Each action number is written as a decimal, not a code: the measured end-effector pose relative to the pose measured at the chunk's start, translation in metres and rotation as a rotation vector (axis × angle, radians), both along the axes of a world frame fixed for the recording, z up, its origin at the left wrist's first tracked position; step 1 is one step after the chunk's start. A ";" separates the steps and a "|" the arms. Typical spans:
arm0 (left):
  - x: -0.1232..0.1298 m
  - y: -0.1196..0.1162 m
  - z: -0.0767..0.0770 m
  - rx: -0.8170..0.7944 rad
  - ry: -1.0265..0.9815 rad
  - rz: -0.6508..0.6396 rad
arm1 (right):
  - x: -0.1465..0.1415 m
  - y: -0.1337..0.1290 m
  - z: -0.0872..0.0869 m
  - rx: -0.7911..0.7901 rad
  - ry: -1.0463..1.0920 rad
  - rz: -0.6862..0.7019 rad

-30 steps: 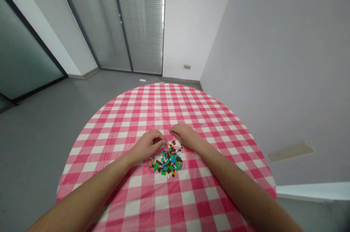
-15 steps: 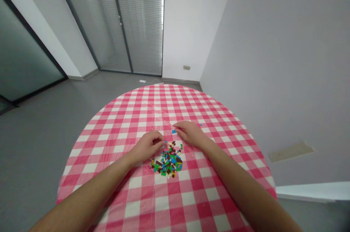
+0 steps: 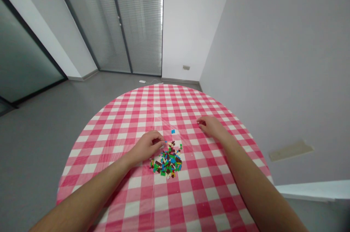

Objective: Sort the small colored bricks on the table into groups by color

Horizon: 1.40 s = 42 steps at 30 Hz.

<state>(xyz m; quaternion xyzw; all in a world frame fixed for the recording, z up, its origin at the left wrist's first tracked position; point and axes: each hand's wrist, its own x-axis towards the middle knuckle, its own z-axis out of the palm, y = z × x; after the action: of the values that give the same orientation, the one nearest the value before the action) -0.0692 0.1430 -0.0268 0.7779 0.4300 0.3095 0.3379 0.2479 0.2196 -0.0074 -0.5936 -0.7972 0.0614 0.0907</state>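
A heap of small building bricks (image 3: 167,163) in green, blue, brown, yellow and white lies on the table. At its upper left, my left hand (image 3: 149,145) rests with thumb and fingers closed in a pinch. A small blue brick (image 3: 165,141) shows at its fingertips. Farther out, two blue bricks (image 3: 173,131) sit side by side on the cloth, between my hands. My right hand (image 3: 212,127) is away to the right of the heap, low over the cloth, its fingers curled towards the thumb. Whatever its fingertips touch is hidden or too small to name.
The round table has a red-and-white checked cloth (image 3: 153,203) under a creased clear plastic sheet. A grey wall (image 3: 287,60) stands close on the right. Beyond the table are a glass partition with blinds (image 3: 142,24) and a white power strip (image 3: 142,81) on the floor.
My right hand has moved right, from the two blue bricks to where a single blue brick lay, which is now out of sight. My left hand has stayed in place.
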 end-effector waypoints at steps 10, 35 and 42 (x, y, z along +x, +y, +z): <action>0.000 0.000 0.002 -0.009 -0.001 0.001 | -0.006 0.008 -0.006 0.027 0.002 -0.031; 0.001 -0.003 0.005 -0.006 0.015 -0.006 | -0.001 0.000 -0.008 0.057 0.012 0.004; 0.002 -0.003 0.005 -0.011 0.006 -0.009 | -0.003 -0.002 -0.008 0.071 -0.046 0.003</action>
<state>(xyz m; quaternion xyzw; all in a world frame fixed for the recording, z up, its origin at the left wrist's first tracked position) -0.0675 0.1397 -0.0213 0.7789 0.4291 0.3035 0.3422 0.2451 0.2179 -0.0153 -0.5899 -0.8018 0.0193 0.0934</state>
